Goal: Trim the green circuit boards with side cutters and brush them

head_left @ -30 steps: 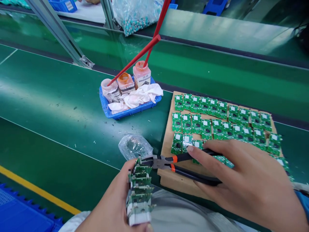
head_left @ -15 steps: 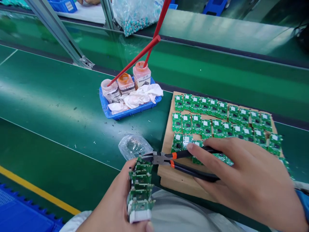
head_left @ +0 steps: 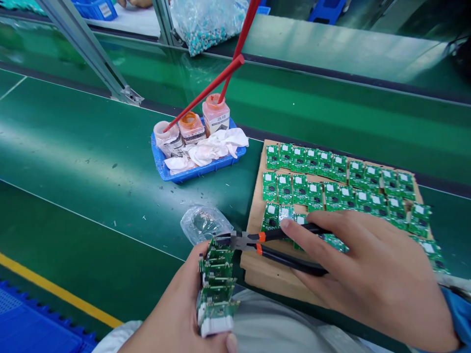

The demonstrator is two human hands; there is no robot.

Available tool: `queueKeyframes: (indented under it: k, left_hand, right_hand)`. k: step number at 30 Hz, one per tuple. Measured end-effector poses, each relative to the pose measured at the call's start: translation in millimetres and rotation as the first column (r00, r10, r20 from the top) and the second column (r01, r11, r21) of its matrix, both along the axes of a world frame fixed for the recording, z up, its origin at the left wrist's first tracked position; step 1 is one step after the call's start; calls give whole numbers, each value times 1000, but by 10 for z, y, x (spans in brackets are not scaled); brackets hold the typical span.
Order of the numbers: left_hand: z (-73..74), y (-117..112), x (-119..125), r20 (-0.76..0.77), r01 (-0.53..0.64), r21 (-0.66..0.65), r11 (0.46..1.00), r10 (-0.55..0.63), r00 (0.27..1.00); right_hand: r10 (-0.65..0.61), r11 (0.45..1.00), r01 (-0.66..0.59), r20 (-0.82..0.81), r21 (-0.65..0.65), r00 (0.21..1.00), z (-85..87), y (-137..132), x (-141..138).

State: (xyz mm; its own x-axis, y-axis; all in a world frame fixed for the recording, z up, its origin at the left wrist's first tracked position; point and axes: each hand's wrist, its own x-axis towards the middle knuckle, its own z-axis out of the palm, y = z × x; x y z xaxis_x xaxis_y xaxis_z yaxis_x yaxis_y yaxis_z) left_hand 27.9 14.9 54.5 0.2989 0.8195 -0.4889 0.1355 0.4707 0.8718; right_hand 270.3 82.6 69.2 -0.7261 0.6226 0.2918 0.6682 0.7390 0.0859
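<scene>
My left hand (head_left: 176,314) grips a stack of small green circuit boards (head_left: 217,284) held on edge near the bottom of the view. My right hand (head_left: 371,274) is closed round the black and orange handles of a pair of cutting pliers (head_left: 272,247). The pliers' jaws touch the top board of the stack. Behind my right hand, a brown board (head_left: 257,264) carries rows of several green circuit boards (head_left: 331,181) lying flat.
A blue tray (head_left: 162,169) holds three small bottles (head_left: 191,127), white cloths and two red sticks (head_left: 221,78). A crumpled clear plastic bag (head_left: 204,223) lies by the stack. A metal frame strut (head_left: 88,49) crosses the green conveyor belt (head_left: 73,147). A blue crate (head_left: 22,328) sits bottom left.
The pliers and my right hand have shifted slightly left and up at the top of the stack. My left hand tilted the stack a little.
</scene>
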Motion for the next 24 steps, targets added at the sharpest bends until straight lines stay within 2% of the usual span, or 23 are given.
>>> queueKeyframes:
  k: [7, 11, 15, 21, 24]
  left_hand:
    - [52, 34, 63, 43, -23, -103, 994, 27, 999]
    - [93, 39, 118, 7, -103, -176, 979, 106, 994]
    - [107, 32, 148, 24, -159, -187, 969, 167, 986]
    - [128, 32, 162, 20, -145, -229, 963, 154, 988]
    - [159, 45, 178, -4, -182, -257, 949, 187, 982]
  right_hand:
    - [4, 1000, -4, -1, 8, 1000, -12, -16, -27]
    - [-5, 1000, 5, -9, 5, 1000, -32, -27, -18]
    - [3, 1000, -4, -20, -8, 1000, -36, -20, -38]
    - [-6, 999, 7, -10, 45, 1000, -65, -33, -59]
    - [8, 999, -10, 29, 48, 1000, -73, -45, -34]
